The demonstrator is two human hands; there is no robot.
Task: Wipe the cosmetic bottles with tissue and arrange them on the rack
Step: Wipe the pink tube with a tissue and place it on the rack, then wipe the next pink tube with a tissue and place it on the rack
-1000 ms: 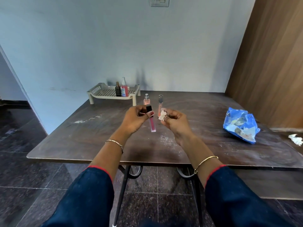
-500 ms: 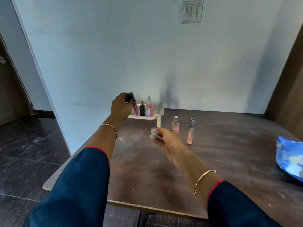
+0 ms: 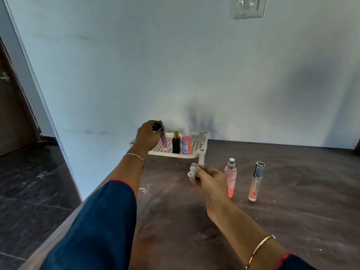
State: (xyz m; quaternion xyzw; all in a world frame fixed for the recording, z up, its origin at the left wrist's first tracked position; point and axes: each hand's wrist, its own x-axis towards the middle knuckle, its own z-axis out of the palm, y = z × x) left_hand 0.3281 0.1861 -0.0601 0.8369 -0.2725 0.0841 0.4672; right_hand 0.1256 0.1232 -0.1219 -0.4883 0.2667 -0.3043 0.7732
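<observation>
My left hand (image 3: pixel 148 135) grips the black cap of a slim pink tube (image 3: pixel 163 141) and holds it upright over the left part of the white perforated rack (image 3: pixel 196 146) at the far edge of the table. On the rack stand a black bottle (image 3: pixel 176 143) and a pink spray bottle (image 3: pixel 186 144). My right hand (image 3: pixel 209 180) pinches a crumpled tissue (image 3: pixel 191 172) above the table, in front of the rack. A pink spray bottle (image 3: pixel 230 178) and a peach tube with a dark cap (image 3: pixel 256 182) stand on the table to the right of that hand.
The dark brown table (image 3: pixel 282 217) has white specks on it and runs up to a pale blue wall. Its left edge drops to a dark tiled floor (image 3: pixel 29 191). A switch plate (image 3: pixel 248 6) is on the wall above.
My left hand carried the pink tube from in front of me out to the rack and now holds it lower over the tray. My right hand with the tissue stayed over the table.
</observation>
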